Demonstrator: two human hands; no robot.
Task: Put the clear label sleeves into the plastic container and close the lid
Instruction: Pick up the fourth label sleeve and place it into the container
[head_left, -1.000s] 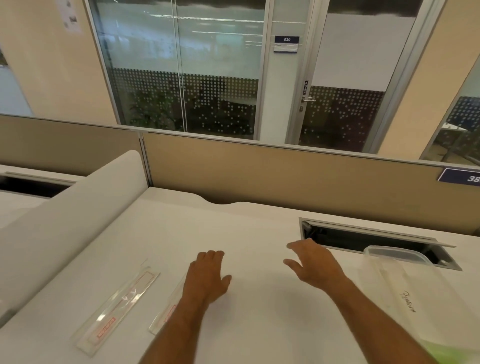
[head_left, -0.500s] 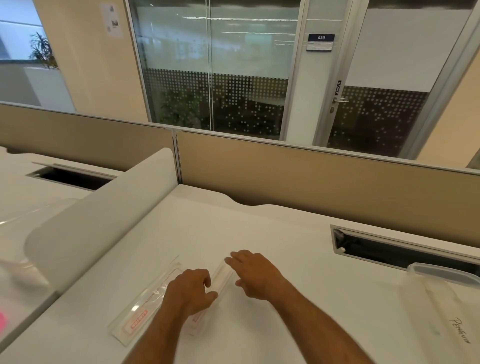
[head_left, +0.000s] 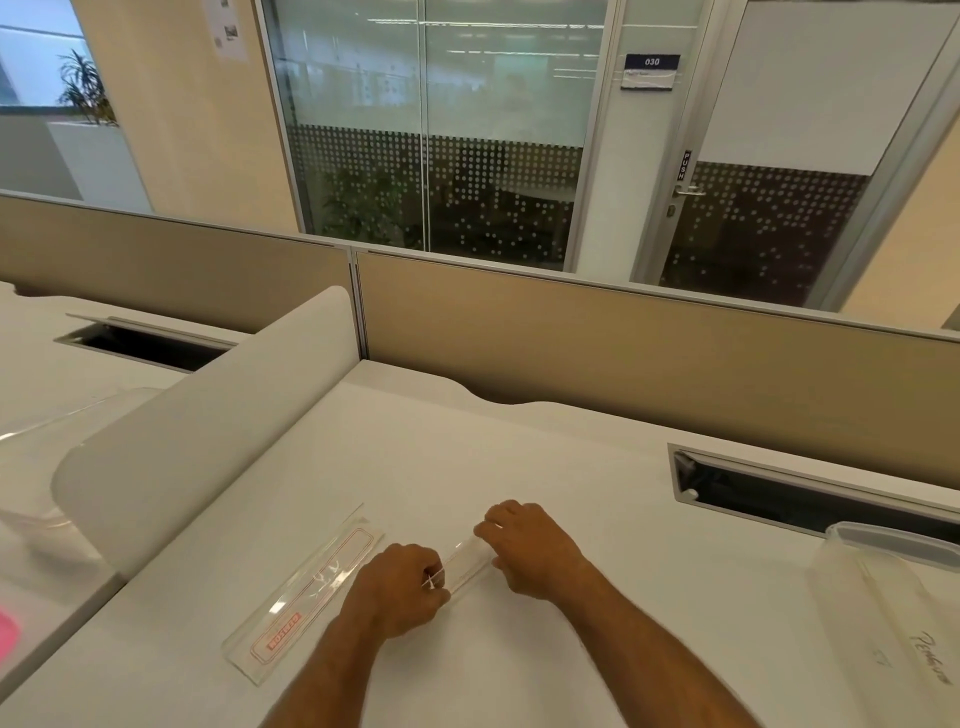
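Nearest us on the white counter, our left hand and right hand each close their grip on an end of one clear label sleeve. Just left lies a second sleeve, flat. Well to the right sits the plastic container. Beyond stands the tan partition.

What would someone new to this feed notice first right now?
Both hands at the near centre of the white desk: the left hand and right hand pinch a clear label sleeve between them. A second sleeve with red print lies to their left. The plastic container sits at the far right.
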